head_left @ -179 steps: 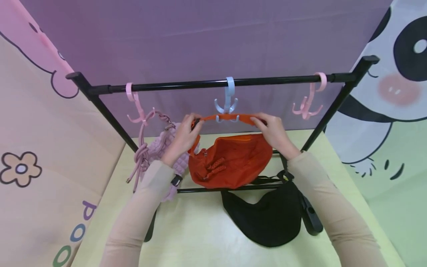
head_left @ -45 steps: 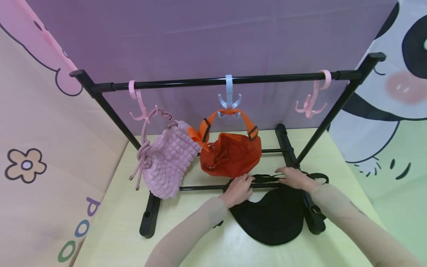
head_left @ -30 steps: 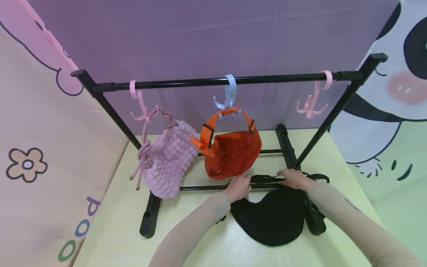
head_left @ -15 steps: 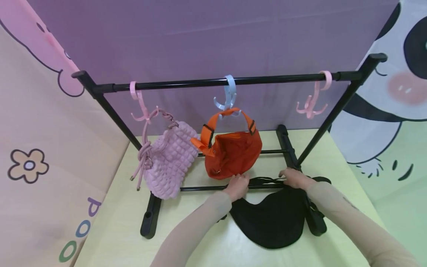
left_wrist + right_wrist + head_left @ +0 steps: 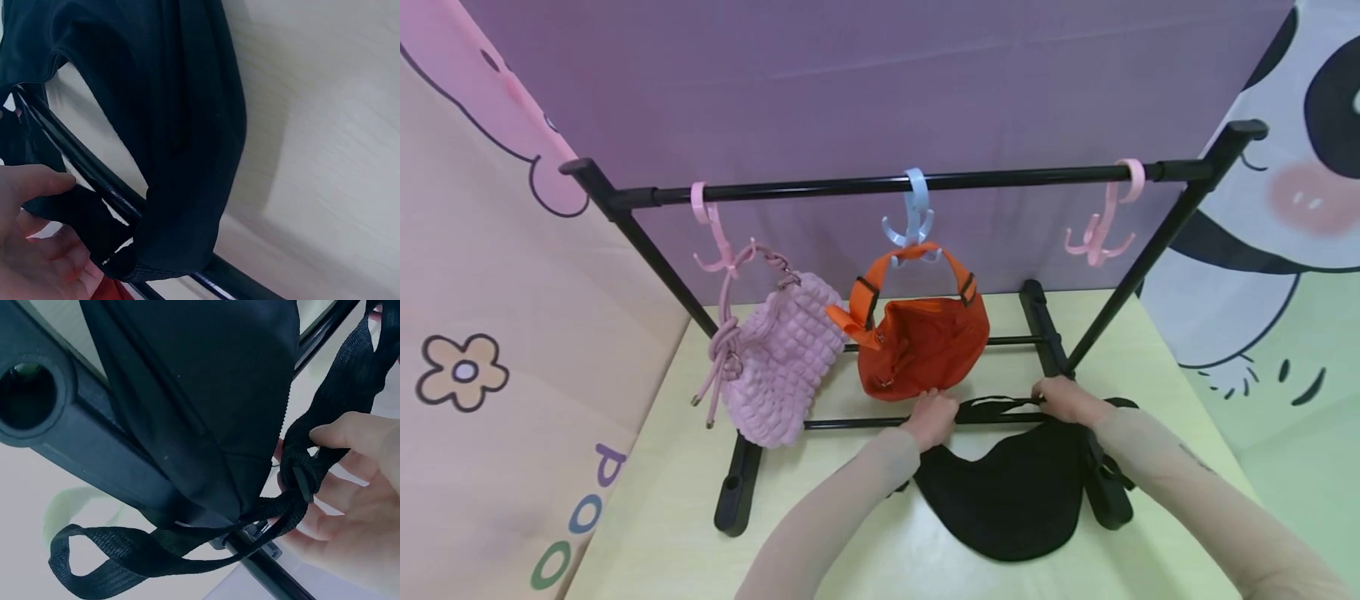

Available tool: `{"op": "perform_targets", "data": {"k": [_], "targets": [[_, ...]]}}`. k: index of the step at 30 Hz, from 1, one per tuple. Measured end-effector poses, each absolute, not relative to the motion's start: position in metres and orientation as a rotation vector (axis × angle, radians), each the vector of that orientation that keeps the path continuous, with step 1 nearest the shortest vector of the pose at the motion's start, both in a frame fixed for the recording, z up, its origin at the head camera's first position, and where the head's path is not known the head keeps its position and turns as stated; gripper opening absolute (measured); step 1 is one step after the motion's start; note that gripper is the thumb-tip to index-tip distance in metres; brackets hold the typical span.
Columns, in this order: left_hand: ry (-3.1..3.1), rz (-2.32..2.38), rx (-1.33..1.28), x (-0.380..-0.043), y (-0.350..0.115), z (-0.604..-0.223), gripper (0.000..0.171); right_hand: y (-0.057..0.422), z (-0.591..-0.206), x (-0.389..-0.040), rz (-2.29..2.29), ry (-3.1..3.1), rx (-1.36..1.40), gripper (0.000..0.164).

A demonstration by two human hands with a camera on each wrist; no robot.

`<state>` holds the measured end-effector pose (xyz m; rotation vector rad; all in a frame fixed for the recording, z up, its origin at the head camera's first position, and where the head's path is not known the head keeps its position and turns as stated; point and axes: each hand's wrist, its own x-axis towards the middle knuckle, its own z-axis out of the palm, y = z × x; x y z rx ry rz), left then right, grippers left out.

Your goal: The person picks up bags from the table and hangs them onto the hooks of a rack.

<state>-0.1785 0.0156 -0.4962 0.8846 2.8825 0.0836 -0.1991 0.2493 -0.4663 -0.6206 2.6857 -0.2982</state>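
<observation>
A black shoulder bag (image 5: 1007, 500) lies over the lower front bar of the rack, its curved body on the table. With thumb and fingers my left hand (image 5: 934, 418) pinches its black strap (image 5: 78, 209) near the bag's left end. At the other end my right hand (image 5: 1066, 400) grips the strap by a dark slider buckle (image 5: 303, 482); a loose loop of webbing hangs by the rack foot. An orange bag (image 5: 925, 346) hangs by its strap from the blue hook (image 5: 917, 208), just above my left hand. A lilac quilted bag (image 5: 786, 358) hangs from the left pink hook (image 5: 715, 233).
The black rack's top bar (image 5: 820, 187) spans the view in front of me. Another pink hook (image 5: 1097, 225) hangs bare at its right end. A black rack foot (image 5: 1108, 492) stands beside the black bag, on a pale table (image 5: 647, 517).
Six seconds ago both hands held the orange strap at the blue hook; they have let go and moved down to the black bag's strap. Lately my right hand has shifted slightly right.
</observation>
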Motion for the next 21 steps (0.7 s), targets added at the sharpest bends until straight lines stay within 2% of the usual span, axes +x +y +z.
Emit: {"op": "perform_targets", "data": {"k": [7, 18, 21], "targets": [[2.899, 0.121, 0.912, -0.177, 0.014, -0.483, 0.008, 0.249, -0.462, -0.197, -0.305, 2.739, -0.556, 0.013], [2.892, 0.286, 0.882, -0.177, 0.014, -0.464, 0.011, 0.248, -0.453, -0.194, -0.404, 2.752, -0.608, 0.013], [2.839, 0.392, 0.832, -0.176, 0.015, -0.457, 0.017, 0.248, -0.450, -0.195, -0.448, 2.752, -0.608, 0.013]]}}
